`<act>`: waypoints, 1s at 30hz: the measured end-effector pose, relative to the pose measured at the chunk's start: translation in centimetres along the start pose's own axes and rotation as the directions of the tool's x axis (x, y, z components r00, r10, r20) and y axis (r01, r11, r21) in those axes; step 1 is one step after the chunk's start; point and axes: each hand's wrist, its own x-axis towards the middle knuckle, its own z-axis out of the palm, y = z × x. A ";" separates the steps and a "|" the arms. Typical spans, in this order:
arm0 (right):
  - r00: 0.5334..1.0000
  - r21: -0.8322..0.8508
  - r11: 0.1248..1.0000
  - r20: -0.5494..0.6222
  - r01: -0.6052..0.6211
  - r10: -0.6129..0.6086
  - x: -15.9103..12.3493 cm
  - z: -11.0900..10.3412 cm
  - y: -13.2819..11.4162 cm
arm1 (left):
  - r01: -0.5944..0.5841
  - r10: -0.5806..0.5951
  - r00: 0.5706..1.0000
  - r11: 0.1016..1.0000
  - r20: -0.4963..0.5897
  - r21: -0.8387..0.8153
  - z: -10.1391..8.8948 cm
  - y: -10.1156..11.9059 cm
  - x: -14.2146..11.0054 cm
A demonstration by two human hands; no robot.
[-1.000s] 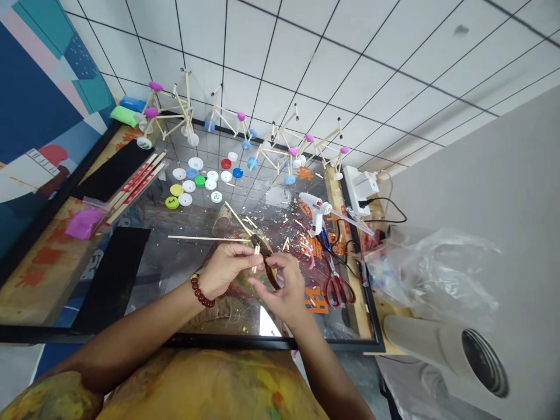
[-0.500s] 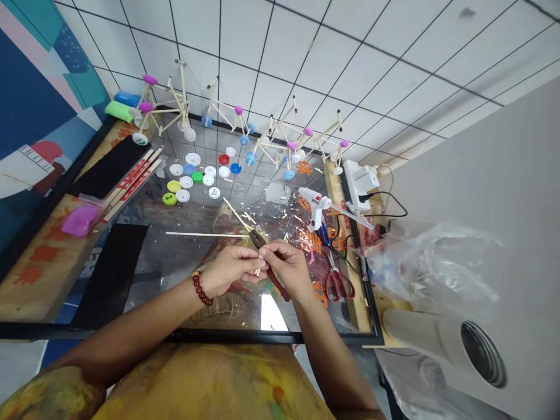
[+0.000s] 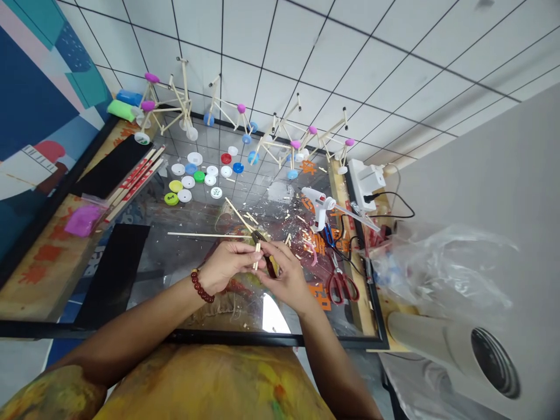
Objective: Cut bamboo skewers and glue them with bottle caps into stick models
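Observation:
My left hand [image 3: 230,263], a beaded bracelet at its wrist, pinches short pale wooden sticks [image 3: 256,256] between thumb and fingers. Close against it, my right hand [image 3: 284,271] curls around a pair of pliers [image 3: 272,266]. The plier jaws point away from me, towards the upper left, and part of the handles is hidden by the hand. Beyond the hands a long thin stick [image 3: 205,235] lies crosswise on the glass tabletop. Another stick [image 3: 238,214] slants near the plier jaws, among scattered cut bits [image 3: 289,220].
Bottle caps [image 3: 199,176] lie at the back left. Stick frames with pink blobs [image 3: 296,144] line the wall. A white glue gun [image 3: 320,204], red-handled scissors [image 3: 342,287] and a power strip [image 3: 366,178] are on the right. Black strips [image 3: 116,262] and a pink bag [image 3: 82,220] are left.
My right hand's fingers have drawn away from the sticks and opened around the pliers, whose handles have swung more upright. The short sticks now show upright in my left hand. The view shifted slightly.

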 end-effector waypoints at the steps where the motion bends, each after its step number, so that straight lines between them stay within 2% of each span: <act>1: 1.000 0.020 1.000 0.001 -0.008 0.008 0.0 0.0 0.0 | 0.008 -0.007 1.000 1.000 0.006 -0.004 0.0 0.0 0.0; 8: 0.998 0.091 0.994 -0.009 -0.059 0.060 0.2 0.3 0.0 | 0.017 -0.017 1.000 1.000 -0.013 -0.006 0.4 0.2 -0.3; 21: 0.999 -0.016 1.000 -0.025 -0.022 0.022 0.4 0.7 0.1 | -0.020 0.020 0.997 1.000 -0.070 -0.001 0.6 -0.2 -0.2; 24: 1.000 -0.071 0.997 -0.010 -0.024 0.023 0.2 0.1 0.1 | -0.059 0.057 0.996 0.998 -0.072 -0.014 0.6 -0.3 -0.2; 26: 0.996 -0.139 0.987 0.019 -0.082 0.086 -0.1 -0.7 0.1 | -0.083 0.080 0.994 0.996 -0.075 -0.033 0.6 -0.2 -0.2; 30: 0.973 -0.436 0.881 0.046 -0.186 0.228 -1.2 -1.9 -0.1 | -0.099 0.098 0.993 0.995 -0.072 -0.012 0.6 0.1 -0.3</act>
